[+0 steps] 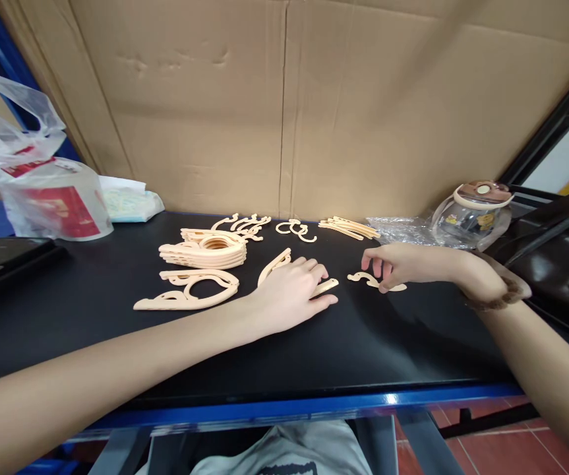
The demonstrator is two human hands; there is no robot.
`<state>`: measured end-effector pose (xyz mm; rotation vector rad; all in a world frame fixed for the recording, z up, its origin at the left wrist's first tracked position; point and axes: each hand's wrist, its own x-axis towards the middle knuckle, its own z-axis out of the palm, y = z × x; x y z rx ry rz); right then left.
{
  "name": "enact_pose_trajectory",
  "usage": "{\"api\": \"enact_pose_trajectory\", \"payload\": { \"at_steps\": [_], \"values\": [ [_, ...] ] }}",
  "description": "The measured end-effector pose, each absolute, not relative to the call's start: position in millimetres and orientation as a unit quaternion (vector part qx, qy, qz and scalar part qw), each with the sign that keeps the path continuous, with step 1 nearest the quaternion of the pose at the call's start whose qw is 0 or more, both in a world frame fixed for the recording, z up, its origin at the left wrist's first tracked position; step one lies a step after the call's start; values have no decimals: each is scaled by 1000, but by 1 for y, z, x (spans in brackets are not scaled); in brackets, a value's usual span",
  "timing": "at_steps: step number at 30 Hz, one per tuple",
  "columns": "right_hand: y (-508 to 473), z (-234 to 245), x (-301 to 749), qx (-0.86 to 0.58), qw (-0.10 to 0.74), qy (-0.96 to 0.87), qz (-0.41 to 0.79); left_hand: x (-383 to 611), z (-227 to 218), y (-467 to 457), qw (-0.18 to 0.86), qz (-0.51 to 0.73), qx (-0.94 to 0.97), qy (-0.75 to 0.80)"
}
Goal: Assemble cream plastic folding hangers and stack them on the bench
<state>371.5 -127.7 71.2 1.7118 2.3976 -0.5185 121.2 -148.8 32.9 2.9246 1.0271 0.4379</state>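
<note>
My left hand [294, 290] rests palm down on a curved cream wooden piece [275, 264] lying on the black table [116, 330], fingers closed over it. My right hand [403, 264] reaches in from the right and pinches a small cream hook-shaped piece [369, 280] against the tabletop. To the left lie a stack of cream hanger-shaped pieces [205, 249] and a single flat hanger body [190, 291]. Behind them sit loose hooks [295, 229] and a bundle of thin cream strips [349, 228].
A cardboard wall [284, 105] closes the back. A plastic bag with a red packet [47, 198] stands at far left beside a dark tray [2, 260]. A clear jar with a lid [477, 214] and crumpled plastic [397, 231] sit at right. A blue edge [314, 406] fronts the table.
</note>
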Motion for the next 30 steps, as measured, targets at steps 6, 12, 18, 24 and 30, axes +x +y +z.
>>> {"api": "enact_pose_trajectory", "payload": {
  "at_steps": [6, 12, 18, 24, 30],
  "values": [
    [-138, 67, 365, 530, 33, 836, -141, 139, 20, -142, 102, 195, 913, 344],
    [-141, 61, 375, 508, -73, 844, -153, 137, 25, -150, 196, 197, 893, 354],
    [-141, 61, 371, 457, -100, 842, -268, 131, 27, -151, 204, 204, 892, 348],
    [-144, 54, 362, 425, -105, 836, -332, 131, 26, -151, 189, 192, 896, 351],
    [-143, 48, 360, 437, -125, 820, -347, 130, 24, -150, 229, 211, 893, 326]
  ]
}}
